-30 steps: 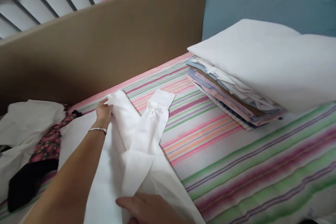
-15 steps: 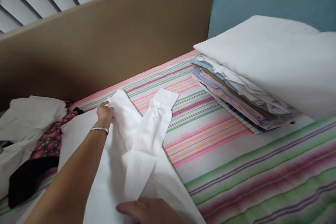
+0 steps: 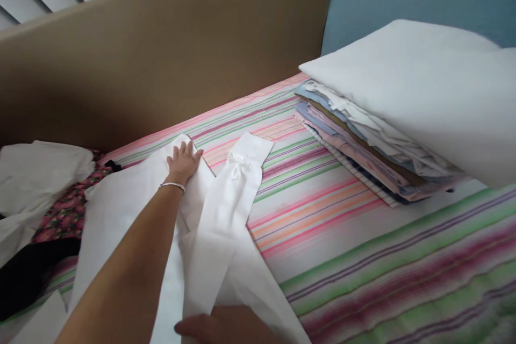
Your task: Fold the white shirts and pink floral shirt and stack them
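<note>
A white long-sleeved shirt (image 3: pixel 129 193) lies on the striped bed sheet, one side folded inward. Its sleeve (image 3: pixel 220 215), gathered at the cuff, points away from me. My left hand (image 3: pixel 183 163), with a bracelet at the wrist, rests flat on the folded edge at the far end, fingers spread. At the bottom of the view my right hand (image 3: pixel 228 325) is on the near part of the shirt by the sleeve's base. Its thumb side shows; the other fingers are hidden or cut off, and it seems to grip the cloth.
A stack of folded clothes (image 3: pixel 363 145) lies on the striped sheet (image 3: pixel 290 188) to the right, under a large white board-like piece (image 3: pixel 423 91). Crumpled white cloth (image 3: pixel 44 177), a floral garment (image 3: pixel 60 215) and a black piece (image 3: pixel 36 274) lie left. A brown padded panel (image 3: pixel 161 48) borders the far side.
My left hand has let go of the shirt's folded edge, moved right and spread flat on it. My right hand has stayed nearly where it was.
</note>
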Tool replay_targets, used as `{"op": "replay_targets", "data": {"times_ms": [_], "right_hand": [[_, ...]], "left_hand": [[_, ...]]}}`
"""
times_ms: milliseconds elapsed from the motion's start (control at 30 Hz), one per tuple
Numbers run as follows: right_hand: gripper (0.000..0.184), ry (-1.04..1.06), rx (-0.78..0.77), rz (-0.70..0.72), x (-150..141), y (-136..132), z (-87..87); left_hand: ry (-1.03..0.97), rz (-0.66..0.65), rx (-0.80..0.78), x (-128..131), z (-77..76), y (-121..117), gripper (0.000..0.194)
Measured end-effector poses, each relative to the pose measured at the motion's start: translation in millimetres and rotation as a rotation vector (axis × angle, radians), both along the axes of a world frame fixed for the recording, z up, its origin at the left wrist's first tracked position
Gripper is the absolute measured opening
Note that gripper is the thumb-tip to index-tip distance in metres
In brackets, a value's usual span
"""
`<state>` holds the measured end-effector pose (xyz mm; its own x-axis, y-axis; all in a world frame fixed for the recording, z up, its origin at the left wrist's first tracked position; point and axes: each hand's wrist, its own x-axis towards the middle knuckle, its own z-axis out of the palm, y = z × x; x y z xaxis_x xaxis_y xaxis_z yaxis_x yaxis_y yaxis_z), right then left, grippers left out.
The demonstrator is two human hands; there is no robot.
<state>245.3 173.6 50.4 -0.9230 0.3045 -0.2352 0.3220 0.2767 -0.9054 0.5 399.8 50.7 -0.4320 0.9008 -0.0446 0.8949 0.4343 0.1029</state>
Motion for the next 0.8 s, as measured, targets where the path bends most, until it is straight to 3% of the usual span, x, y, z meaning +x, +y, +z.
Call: {"op": "replay_targets", "data": {"times_ms": [133,200,300,367,433,500,567,667,800], "right_hand": [[0.060,0.163,0.017,-0.003,20.4,1.4,20.1],[0.058,0.194,0.063,-0.014,30.7,0.8,38.0],[0.044,0.253,0.180,-0.011,49.2,-0.7,63.1],[0.036,0.276,0.215,-0.083,69.6,0.1,71.0],[0.031,0.268,0.199,-0.301,98.7,2.0,68.8],[0.027,0.249,0.172,-0.579,133.1,2.0,60.0],[0.026,0.219,0.165,-0.763,164.5,-2.4,51.3],[0.025,0.185,0.129,-0.785,188.1,-17.2,44.6],[0.028,0.148,-0.030,-0.646,174.9,-38.9,37.4]], "left_hand": [[0.046,-0.032,0.175,19.7,30.9,-22.1,0.062],[0.038,-0.152,0.278,48.6,51.1,-51.3,0.054],[-0.093,-0.336,0.204,105.0,68.5,-110.4,0.039],[-0.100,-0.380,0.115,138.4,70.0,-148.5,0.037],[-0.035,-0.355,0.065,160.5,67.0,-177.8,0.038],[0.021,-0.298,0.038,170.4,62.3,-197.2,0.039],[0.042,-0.254,0.026,172.1,58.1,-210.0,0.039],[0.030,-0.213,0.042,170.3,54.7,-226.6,0.039],[-0.007,-0.145,0.086,170.3,52.3,-256.3,0.039]]}}
